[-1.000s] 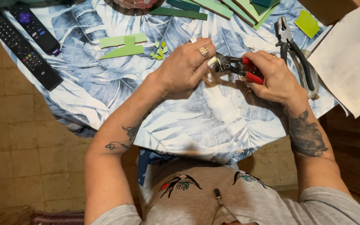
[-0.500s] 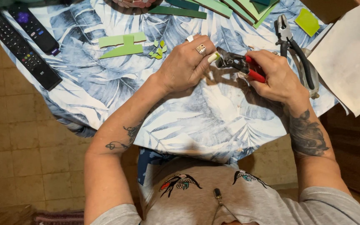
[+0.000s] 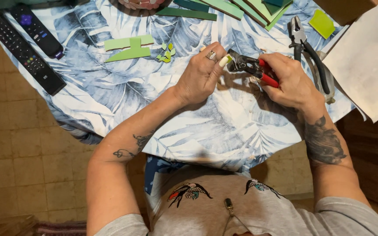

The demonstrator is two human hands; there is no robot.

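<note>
My left hand [image 3: 202, 72], with a ring on one finger, pinches a small pale green tile piece [image 3: 225, 60] between its fingertips. My right hand [image 3: 292, 81] grips red-handled nippers [image 3: 252, 66], whose metal jaws meet the tile piece. Both hands hover over a table with a blue-and-white leaf-print cloth [image 3: 110, 96]. Light green tile strips [image 3: 130, 48] and tiny green chips [image 3: 167, 53] lie on the cloth to the left of my left hand.
Two black remote controls [image 3: 25, 46] lie at the far left. Black-handled pliers [image 3: 307, 48] rest right of my right hand. Dark and light green tile strips [image 3: 224, 8] sit at the top edge, a green square [image 3: 321, 22] and white paper [image 3: 368, 65] at right.
Both hands have stayed over the same spot. The nippers' jaws have shifted slightly against the tile piece, and the view has moved a little.
</note>
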